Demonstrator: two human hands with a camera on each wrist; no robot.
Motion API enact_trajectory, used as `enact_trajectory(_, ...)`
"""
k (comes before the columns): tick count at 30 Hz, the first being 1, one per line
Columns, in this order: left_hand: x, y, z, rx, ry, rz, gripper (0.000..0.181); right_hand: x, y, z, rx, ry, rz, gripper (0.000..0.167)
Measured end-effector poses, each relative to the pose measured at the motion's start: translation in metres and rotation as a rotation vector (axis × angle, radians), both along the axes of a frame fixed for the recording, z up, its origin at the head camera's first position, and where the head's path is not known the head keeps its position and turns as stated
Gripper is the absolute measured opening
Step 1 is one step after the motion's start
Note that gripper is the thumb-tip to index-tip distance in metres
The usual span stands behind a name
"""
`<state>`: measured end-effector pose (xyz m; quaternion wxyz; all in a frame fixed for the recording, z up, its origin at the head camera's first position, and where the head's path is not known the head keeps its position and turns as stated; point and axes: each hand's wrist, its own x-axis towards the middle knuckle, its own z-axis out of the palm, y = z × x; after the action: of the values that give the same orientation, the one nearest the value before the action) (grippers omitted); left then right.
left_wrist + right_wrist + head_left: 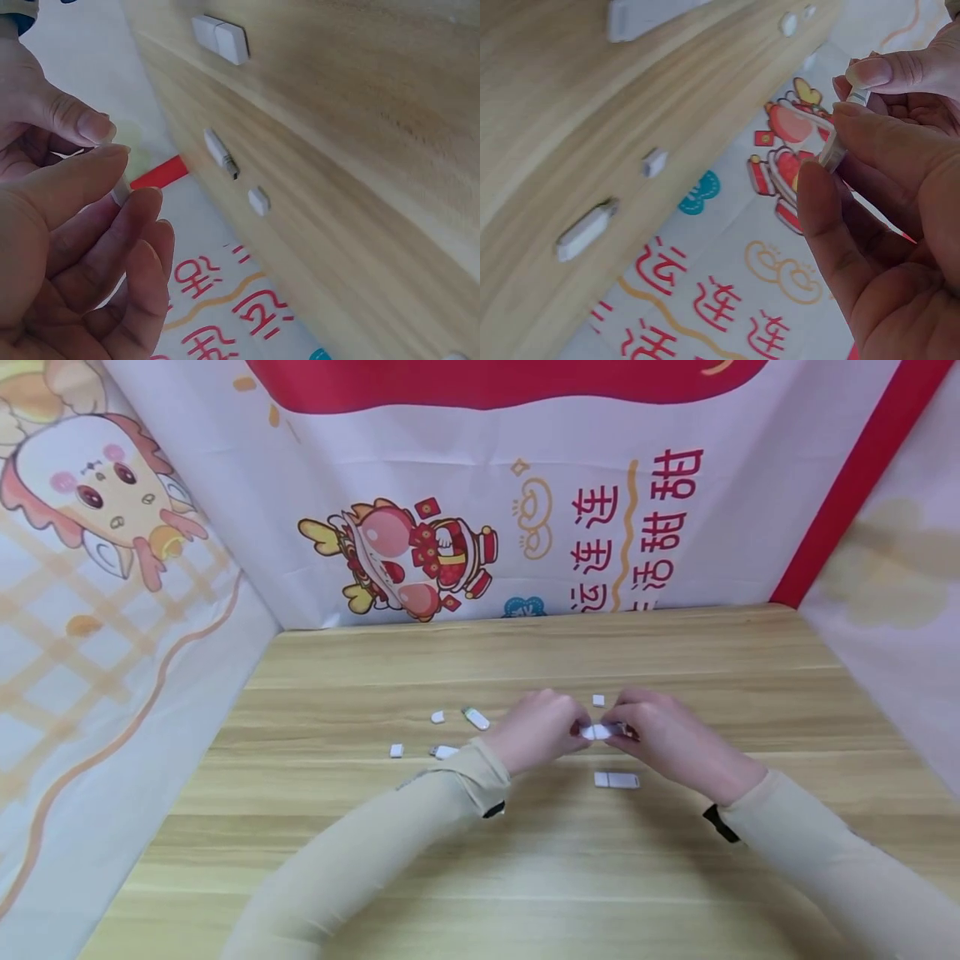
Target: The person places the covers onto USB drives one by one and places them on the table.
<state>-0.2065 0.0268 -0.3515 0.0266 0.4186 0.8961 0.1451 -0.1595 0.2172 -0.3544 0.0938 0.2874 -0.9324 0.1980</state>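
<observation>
Both hands meet over the table, pinching one small white USB stick (597,732) between them. My left hand (542,731) grips its left end with thumb and fingertips. My right hand (667,739) holds the right end; in the right wrist view a thin seam crosses the held stick (832,150). Fingers cover much of it, so I cannot tell which end is the cap. Nearer the body lies a capped white USB stick (617,780). Beyond the hands are a loose white cap (597,700) and an uncapped USB stick (219,154), which the right hand hides in the head view.
Left of the hands lie an uncapped stick with a greenish end (476,718), another uncapped stick (444,752) partly behind the left sleeve, and two white caps, one rounded cap (437,717) and one square cap (396,750). Printed cloth (450,452) walls the wooden table (525,877) at back and sides.
</observation>
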Motion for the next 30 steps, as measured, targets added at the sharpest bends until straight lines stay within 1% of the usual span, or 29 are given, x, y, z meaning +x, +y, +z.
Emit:
enact_trajectory(2, -0.003, 0.003, -0.004, -0.005, -0.011, -0.002, 0.010, -0.002, 0.002, -0.003, 0.009, -0.023, -0.009, 0.015)
enact_trajectory(8, -0.012, 0.010, -0.018, -0.021, -0.054, 0.010, 0.008, -0.009, 0.009, -0.014, 0.023, -0.043, -0.007, 0.015)
enact_trajectory(10, -0.014, 0.012, -0.023, -0.028, -0.062, 0.011, 0.007, -0.011, 0.011, -0.018, 0.029, -0.063, -0.009, 0.016)
enact_trajectory(14, -0.018, 0.017, -0.034, -0.047, -0.086, 0.014, 0.007, -0.016, 0.014, -0.028, 0.033, -0.130, -0.015, 0.014)
enact_trajectory(17, -0.020, 0.020, -0.040, -0.053, -0.117, 0.017, 0.005, -0.018, 0.015, -0.035, 0.023, -0.179, -0.014, 0.013)
enact_trajectory(19, -0.020, 0.021, -0.042, -0.050, -0.143, 0.016, 0.003, -0.019, 0.015, -0.038, 0.016, -0.211, -0.013, 0.014)
enact_trajectory(22, -0.021, 0.023, -0.045, -0.057, -0.154, 0.007, 0.003, -0.021, 0.016, -0.041, 0.016, -0.243, -0.004, 0.013)
enact_trajectory(26, -0.022, 0.026, -0.047, -0.082, -0.160, 0.002, 0.002, -0.024, 0.018, -0.045, 0.018, -0.232, 0.026, 0.013)
enact_trajectory(30, -0.022, 0.028, -0.046, -0.100, -0.180, 0.002, 0.003, -0.026, 0.019, -0.049, 0.032, -0.223, 0.034, 0.013)
